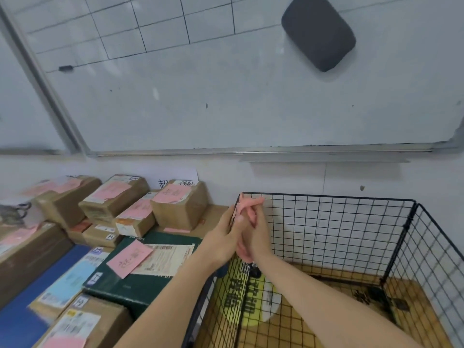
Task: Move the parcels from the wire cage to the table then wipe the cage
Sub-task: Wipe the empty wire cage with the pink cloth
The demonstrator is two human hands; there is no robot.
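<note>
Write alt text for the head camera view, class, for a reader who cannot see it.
Two bare hands, left hand and right hand, press a pink cloth against the left wall of a black wire cage that holds no parcels. Parcels with pink notes are stacked on the left, below a whiteboard.

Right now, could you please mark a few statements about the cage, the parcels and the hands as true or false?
1. The wire cage holds no parcels. True.
2. The parcels sit right of the cage. False: they sit left of it.
3. Both hands are at the cage's left panel, left hand outside, right hand inside. True.
4. The hands hold a blue cloth. False: the pink cloth is pressed on the panel.
</note>
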